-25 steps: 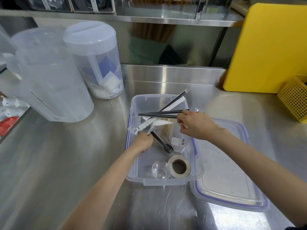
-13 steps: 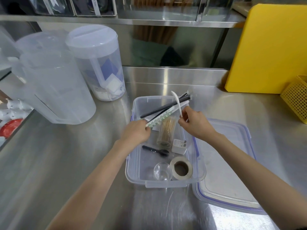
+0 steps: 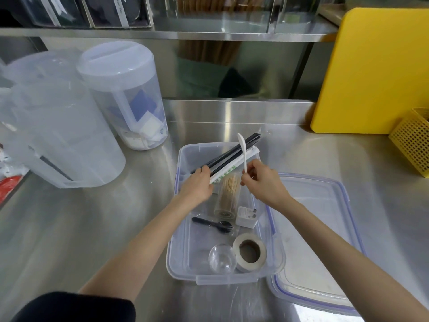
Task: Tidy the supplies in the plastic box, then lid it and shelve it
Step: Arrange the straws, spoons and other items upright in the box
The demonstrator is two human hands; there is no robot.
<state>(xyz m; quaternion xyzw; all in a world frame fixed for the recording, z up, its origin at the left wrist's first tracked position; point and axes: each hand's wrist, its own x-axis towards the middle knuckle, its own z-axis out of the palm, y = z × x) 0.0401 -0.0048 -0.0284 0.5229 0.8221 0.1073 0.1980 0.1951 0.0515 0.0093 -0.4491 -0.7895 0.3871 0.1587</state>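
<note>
On the steel tabletop [image 3: 92, 228], the open plastic box [image 3: 183, 263] stands in the middle, and its 1 lid [image 3: 325, 240] lies flat just to the right of it. Inside I count 1 toothpick jar [image 3: 228, 196], 1 tape roll [image 3: 249, 254], 1 clear cup [image 3: 221, 259], 1 white adapter [image 3: 246, 216] and 1 black fork [image 3: 212, 224]. The left hand [image 3: 197, 189] grips the long black and white sticks [image 3: 232, 156]; the right hand [image 3: 264, 182] pinches 1 white spoon [image 3: 243, 152]. The sticks reach over the far rim, so I think the lid may not close.
</note>
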